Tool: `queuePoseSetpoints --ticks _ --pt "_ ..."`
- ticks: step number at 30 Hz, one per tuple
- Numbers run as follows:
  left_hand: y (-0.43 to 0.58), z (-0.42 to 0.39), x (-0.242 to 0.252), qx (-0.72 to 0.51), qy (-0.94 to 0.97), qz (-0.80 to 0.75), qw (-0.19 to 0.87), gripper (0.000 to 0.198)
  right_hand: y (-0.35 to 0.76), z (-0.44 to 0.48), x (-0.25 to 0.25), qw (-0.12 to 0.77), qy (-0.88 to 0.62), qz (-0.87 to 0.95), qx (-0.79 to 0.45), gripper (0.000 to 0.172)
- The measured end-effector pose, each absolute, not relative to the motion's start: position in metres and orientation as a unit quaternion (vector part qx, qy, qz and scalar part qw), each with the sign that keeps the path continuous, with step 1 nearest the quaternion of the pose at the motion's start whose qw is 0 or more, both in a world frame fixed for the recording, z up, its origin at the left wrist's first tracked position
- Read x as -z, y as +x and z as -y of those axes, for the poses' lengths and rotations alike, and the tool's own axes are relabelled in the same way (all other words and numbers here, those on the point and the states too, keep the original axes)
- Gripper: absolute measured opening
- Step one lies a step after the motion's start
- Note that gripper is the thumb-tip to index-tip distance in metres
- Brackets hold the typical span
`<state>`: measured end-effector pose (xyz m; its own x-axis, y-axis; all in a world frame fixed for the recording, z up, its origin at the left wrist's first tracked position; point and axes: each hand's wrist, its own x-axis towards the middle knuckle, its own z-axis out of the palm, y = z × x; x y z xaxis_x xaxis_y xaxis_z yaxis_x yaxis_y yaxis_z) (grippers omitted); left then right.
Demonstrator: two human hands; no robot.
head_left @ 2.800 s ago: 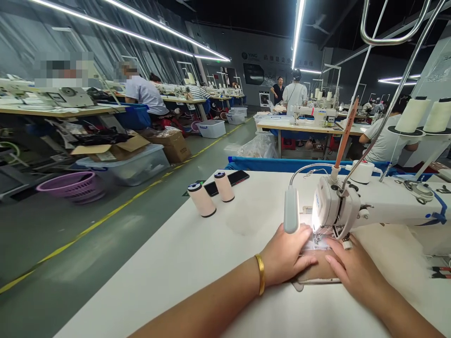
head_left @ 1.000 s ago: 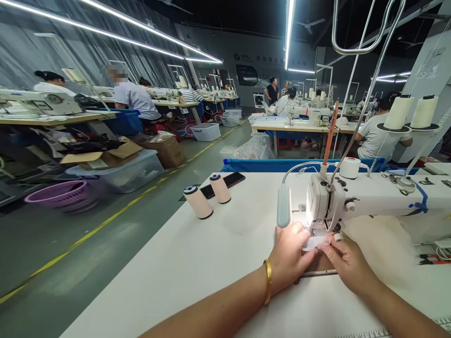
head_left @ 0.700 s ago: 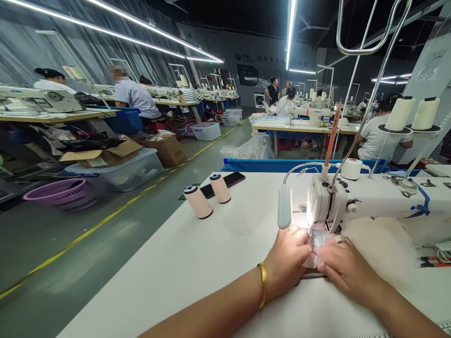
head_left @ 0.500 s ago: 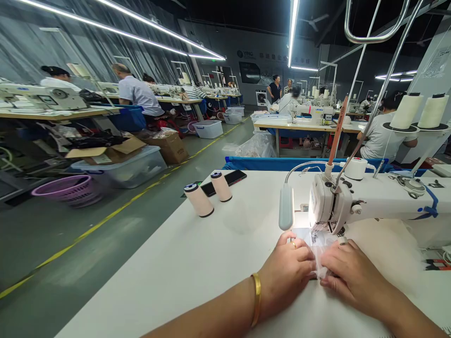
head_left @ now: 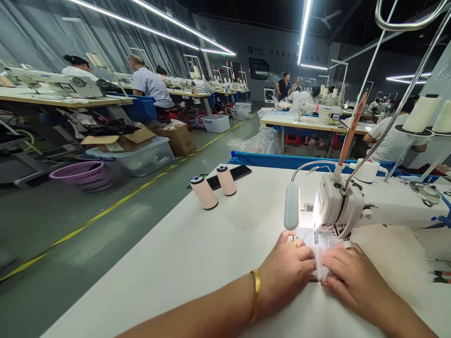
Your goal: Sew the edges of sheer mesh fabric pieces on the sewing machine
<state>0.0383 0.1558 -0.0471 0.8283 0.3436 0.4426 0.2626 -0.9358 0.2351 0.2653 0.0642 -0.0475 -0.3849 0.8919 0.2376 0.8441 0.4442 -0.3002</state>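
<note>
Thin, see-through white fabric (head_left: 319, 263) lies in front of the needle of a white sewing machine (head_left: 329, 204). My left hand (head_left: 291, 265), with a gold bracelet at the wrist, is closed on the fabric's left side. On the right side, my right hand (head_left: 347, 270) pinches the same fabric, its fingertips close to the left ones. More pale sheer cloth spreads to the right under the machine arm. A small grey lamp (head_left: 291, 206) lights the needle area just beyond my left fingers.
Two pale pink thread cones (head_left: 204, 192) stand at the table's left edge beside a black phone (head_left: 243, 172). A pencil (head_left: 353, 129) stands upright on the machine head. White thread cones (head_left: 422, 115) rise at right. Co-workers sit at other machines; a purple basket (head_left: 82, 176) is on the floor.
The view has turned slightly left, so the surroundings sit farther right. Both hands stay in nearly the same place on the fabric.
</note>
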Motion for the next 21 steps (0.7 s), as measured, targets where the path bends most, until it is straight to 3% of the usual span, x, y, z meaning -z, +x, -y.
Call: queuePoseSetpoints --ticks 13,16,21 --pt "0.044 -0.160 0.051 -0.258 0.950 -0.172 0.036 0.012 0.266 -0.069 0.056 0.187 -0.548 0.815 -0.023 0.013" --pt "0.045 -0.163 0.053 -0.246 0.952 -0.179 0.023 0.011 0.268 -0.069 0.060 0.208 -0.544 0.813 0.004 0.022" --pt "0.044 -0.163 0.054 -0.268 0.947 -0.156 0.083 0.020 0.268 -0.067 0.059 0.237 -0.510 0.827 0.004 0.025"
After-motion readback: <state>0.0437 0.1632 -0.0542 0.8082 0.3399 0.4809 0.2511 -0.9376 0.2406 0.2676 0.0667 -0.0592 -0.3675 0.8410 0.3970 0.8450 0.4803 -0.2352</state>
